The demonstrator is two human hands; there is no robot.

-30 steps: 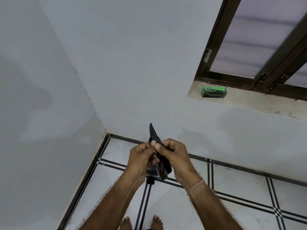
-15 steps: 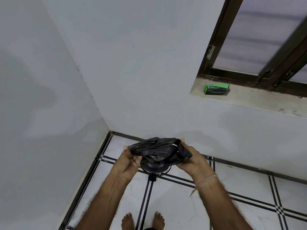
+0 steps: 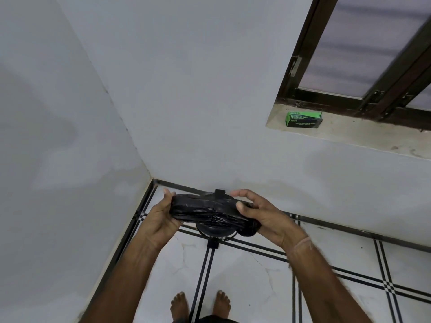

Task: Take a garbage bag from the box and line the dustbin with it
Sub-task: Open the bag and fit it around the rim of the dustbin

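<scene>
Garbage bag [image 3: 207, 209] clamped in grip of left hand [image 3: 161, 217] and right hand [image 3: 268, 217], green box [image 3: 304, 119] lettered "GARBAGE BAGS"

Soft even light, faint shadows; wide-angle distort. @ edges.

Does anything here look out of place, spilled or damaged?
Nothing stands out. The garbage bag is a creased bundle between the left hand and right hand over the dustbin, and the box sits flat on the stained window sill.
</scene>
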